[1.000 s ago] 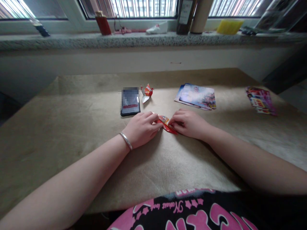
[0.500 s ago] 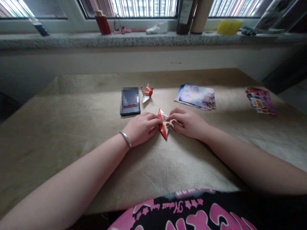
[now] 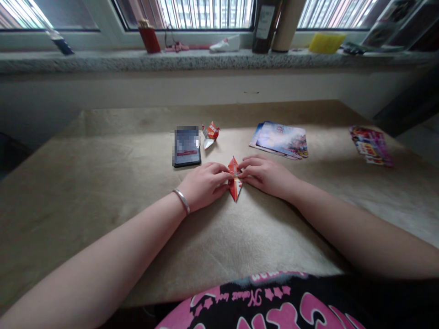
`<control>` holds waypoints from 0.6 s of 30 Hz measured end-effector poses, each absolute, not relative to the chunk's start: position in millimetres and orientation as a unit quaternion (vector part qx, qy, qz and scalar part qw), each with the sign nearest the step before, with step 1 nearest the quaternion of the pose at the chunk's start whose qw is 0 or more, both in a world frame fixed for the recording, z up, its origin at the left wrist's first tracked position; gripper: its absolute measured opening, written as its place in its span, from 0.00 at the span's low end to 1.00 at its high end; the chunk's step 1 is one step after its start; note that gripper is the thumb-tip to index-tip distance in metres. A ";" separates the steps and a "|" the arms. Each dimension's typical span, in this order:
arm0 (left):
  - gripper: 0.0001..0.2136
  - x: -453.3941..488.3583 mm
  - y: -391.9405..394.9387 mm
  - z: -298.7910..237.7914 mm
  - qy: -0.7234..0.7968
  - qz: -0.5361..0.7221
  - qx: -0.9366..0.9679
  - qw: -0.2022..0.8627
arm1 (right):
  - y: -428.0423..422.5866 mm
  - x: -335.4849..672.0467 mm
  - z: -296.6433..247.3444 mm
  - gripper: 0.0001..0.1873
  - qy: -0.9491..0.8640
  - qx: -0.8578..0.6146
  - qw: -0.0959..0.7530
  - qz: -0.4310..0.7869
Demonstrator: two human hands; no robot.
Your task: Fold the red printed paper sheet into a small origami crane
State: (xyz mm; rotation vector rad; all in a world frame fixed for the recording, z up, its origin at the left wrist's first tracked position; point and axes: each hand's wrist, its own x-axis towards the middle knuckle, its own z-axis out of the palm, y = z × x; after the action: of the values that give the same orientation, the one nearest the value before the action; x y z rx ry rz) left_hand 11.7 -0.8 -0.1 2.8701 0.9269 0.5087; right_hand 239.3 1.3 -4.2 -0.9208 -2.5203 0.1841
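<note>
A folded piece of red and white paper, a narrow diamond with pointed ends, lies on the table between my hands. My left hand grips its left edge, fingers bent and pressed together. From the other side my right hand pinches the right edge with thumb and fingertips. The fingers cover the paper's middle on both sides. Just beyond stands a finished-looking origami crane in the same red and white paper. Left of the crane lies a phone, its screen blurred out.
Blue-and-white picture cards lie fanned at the back right, and pink-red printed cards lie near the right edge. The stone windowsill behind the table holds a red bottle, a yellow block and other small items.
The paper's right side has been folded inward, so the diamond looks narrower and more upright. My right fingers have come closer to its centre. The view has tilted up slightly.
</note>
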 end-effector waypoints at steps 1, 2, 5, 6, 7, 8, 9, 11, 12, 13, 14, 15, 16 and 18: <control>0.11 11.5 -1.2 0.4 0.306 0.164 0.937 0.047 | 1.2 239.0 -4.5 0.11 -0.914 -0.331 0.224 0.065; 0.11 11.3 -1.7 1.0 0.309 0.161 0.936 0.053 | 0.8 238.6 -4.7 0.11 -0.916 -0.329 0.221 0.064; 0.12 11.5 -3.3 3.0 0.317 0.156 0.933 0.067 | -1.8 236.1 -4.4 0.11 -0.919 -0.331 0.206 0.057; 0.13 11.7 -3.8 3.6 0.319 0.154 0.932 0.070 | -3.0 235.0 -4.1 0.11 -0.918 -0.337 0.202 0.053; 0.15 11.7 -4.1 4.0 0.321 0.151 0.932 0.072 | -4.0 233.9 -3.7 0.11 -0.917 -0.343 0.198 0.051; 0.16 11.7 -4.4 4.3 0.321 0.149 0.932 0.073 | -4.9 232.9 -3.2 0.11 -0.915 -0.348 0.196 0.051; 0.18 11.7 -4.5 4.2 0.320 0.147 0.933 0.073 | -5.5 232.1 -2.8 0.11 -0.914 -0.353 0.194 0.052; 0.20 11.6 -4.4 3.5 0.318 0.146 0.934 0.070 | -6.0 231.5 -2.3 0.11 -0.913 -0.356 0.190 0.056; 0.20 11.6 -4.1 2.8 0.316 0.147 0.935 0.068 | -5.8 231.7 -2.2 0.10 -0.914 -0.353 0.190 0.057; 0.19 11.7 -3.8 2.0 0.315 0.149 0.935 0.065 | -5.4 232.1 -2.4 0.10 -0.916 -0.347 0.191 0.058; 0.18 11.8 -3.4 1.0 0.314 0.151 0.935 0.061 | -4.9 232.8 -2.6 0.09 -0.919 -0.339 0.195 0.058; 0.17 11.9 -2.8 0.0 0.312 0.154 0.936 0.057 | -4.5 233.5 -3.0 0.09 -0.921 -0.330 0.200 0.058; 0.15 11.9 -2.2 -1.0 0.308 0.159 0.937 0.053 | -4.0 234.2 -3.3 0.09 -0.922 -0.323 0.205 0.057; 0.13 11.7 -0.6 -2.7 0.295 0.169 0.939 0.046 | -3.5 235.2 -3.9 0.09 -0.923 -0.314 0.215 0.058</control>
State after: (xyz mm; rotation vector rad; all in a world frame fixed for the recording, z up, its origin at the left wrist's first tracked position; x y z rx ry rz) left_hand 11.7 -0.6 -2.7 2.8682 0.9022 0.5149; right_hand 235.2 -3.5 -3.9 -0.8704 -2.5590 0.1595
